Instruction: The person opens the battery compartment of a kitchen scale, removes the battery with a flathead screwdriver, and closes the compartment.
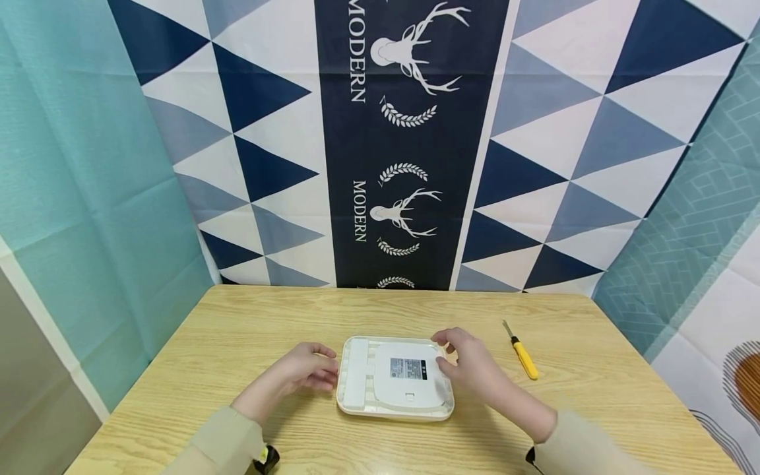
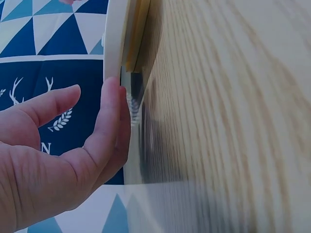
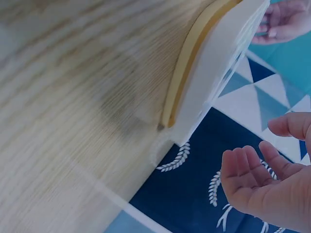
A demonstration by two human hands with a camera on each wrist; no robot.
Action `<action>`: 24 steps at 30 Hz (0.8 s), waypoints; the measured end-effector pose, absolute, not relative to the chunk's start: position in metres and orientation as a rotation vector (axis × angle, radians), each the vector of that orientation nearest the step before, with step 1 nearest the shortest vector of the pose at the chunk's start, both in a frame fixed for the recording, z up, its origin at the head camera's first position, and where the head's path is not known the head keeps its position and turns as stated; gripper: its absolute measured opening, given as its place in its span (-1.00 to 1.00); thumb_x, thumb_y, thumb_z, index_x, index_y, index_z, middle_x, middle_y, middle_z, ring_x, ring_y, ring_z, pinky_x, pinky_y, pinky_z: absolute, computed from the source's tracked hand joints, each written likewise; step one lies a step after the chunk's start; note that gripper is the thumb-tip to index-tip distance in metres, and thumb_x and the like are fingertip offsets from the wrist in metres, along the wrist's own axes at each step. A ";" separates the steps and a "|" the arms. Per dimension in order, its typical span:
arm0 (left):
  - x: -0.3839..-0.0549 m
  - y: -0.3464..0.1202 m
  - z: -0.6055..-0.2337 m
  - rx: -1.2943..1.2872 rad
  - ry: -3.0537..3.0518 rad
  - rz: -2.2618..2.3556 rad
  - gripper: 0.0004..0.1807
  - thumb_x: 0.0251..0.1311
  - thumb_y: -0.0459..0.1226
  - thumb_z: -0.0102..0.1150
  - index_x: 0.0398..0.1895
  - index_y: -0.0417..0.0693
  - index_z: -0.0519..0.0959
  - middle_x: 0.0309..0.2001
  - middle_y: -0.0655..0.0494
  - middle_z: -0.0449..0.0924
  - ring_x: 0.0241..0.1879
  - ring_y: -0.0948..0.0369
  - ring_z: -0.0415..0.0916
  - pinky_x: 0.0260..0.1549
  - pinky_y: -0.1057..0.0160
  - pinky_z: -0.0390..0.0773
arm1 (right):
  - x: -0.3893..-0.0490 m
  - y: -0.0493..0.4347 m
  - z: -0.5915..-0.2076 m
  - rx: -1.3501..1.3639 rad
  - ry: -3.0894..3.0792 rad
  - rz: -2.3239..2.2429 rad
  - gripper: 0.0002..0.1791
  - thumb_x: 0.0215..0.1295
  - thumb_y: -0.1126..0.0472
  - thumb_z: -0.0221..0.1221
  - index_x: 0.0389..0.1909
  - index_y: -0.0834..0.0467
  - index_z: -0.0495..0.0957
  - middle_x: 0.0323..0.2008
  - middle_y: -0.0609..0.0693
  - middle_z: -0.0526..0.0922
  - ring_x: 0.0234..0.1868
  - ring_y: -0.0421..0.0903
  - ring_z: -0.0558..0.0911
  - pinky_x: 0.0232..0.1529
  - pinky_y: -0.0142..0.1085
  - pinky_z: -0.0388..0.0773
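Observation:
A flat white device (image 1: 362,410) with rounded corners lies on the table, a raised rounded panel (image 1: 386,392) with a printed grey label (image 1: 406,369) facing up. My left hand (image 1: 309,366) is at its left edge, fingers loosely extended; in the left wrist view the fingertips reach the rim of the device (image 2: 114,53). By the upper right side, my right hand (image 1: 466,359) has thumb and fingers spread apart around the corner. The right wrist view shows that hand (image 3: 267,179) relaxed with nothing in it, beside the device (image 3: 214,73).
To the right of the device lies a screwdriver (image 1: 525,359) with a yellow handle. The wooden table (image 1: 267,316) ends at a patterned cloth (image 1: 410,145) behind, with teal curtains (image 1: 107,198) at the left.

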State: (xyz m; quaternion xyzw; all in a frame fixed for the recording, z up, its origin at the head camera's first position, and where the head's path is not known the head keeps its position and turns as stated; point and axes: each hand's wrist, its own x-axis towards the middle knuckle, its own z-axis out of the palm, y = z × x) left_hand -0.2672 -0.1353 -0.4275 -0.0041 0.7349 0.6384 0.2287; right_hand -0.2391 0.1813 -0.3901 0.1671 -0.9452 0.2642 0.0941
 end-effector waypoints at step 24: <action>-0.286 -0.116 -0.441 -0.046 2.022 1.743 -0.43 0.06 -0.44 0.25 0.13 -0.42 0.27 -0.32 -0.14 0.61 -0.42 0.15 0.61 -0.40 0.17 0.68 | -0.214 0.155 -0.419 0.947 -2.662 0.558 -0.74 0.01 0.28 0.34 -0.23 0.15 0.56 -0.24 -0.05 0.57 -0.21 -0.12 0.57 -0.19 -0.30 0.63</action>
